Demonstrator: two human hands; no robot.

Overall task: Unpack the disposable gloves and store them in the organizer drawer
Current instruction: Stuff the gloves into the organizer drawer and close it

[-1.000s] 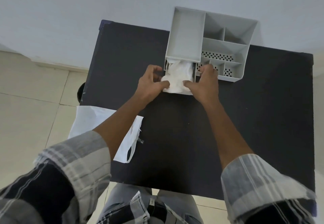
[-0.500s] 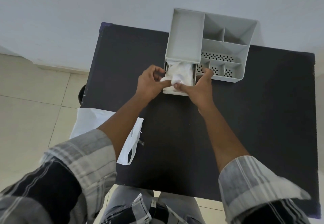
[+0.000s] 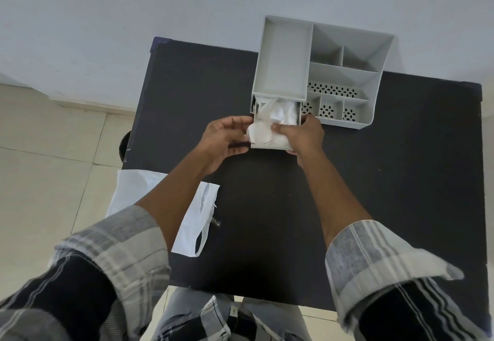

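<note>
A grey organizer point(image 3: 347, 78) stands at the back of the black table point(image 3: 374, 193). Its drawer point(image 3: 270, 147) is pulled out toward me at the lower left and holds crumpled translucent white disposable gloves point(image 3: 280, 112). My right hand point(image 3: 302, 137) pinches a bunch of the gloves at the drawer's front. My left hand point(image 3: 224, 140) is beside the drawer's left front corner, with its fingertips at the edge of the same bunch and fingers loosely curved.
An empty white plastic bag point(image 3: 197, 217) lies over the table's left edge near me, with a small clear scrap point(image 3: 216, 222) beside it. The wall is right behind the organizer. Tiled floor lies to the left.
My right hand has shifted from the drawer's right side to pinch the gloves at its front. My left hand's fingers have opened outward a little. The glove bunch now bulges over the drawer's front.
</note>
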